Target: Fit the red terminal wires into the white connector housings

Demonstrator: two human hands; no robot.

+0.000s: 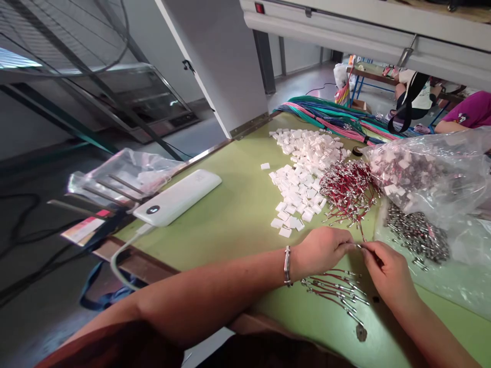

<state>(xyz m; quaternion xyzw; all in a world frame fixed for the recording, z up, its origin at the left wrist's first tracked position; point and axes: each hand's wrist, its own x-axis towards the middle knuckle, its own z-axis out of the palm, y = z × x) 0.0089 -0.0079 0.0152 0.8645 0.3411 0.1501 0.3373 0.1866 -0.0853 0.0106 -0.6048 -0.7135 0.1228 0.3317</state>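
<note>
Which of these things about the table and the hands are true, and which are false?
1. The left hand and right hand pinch one wire between them. True.
2. The power bank is black. False: it is white.
3. The white pieces lie left of the red wires. True.
4. The bracelet is on the right wrist. False: it is on the left wrist.
5. The table is green. True.
</note>
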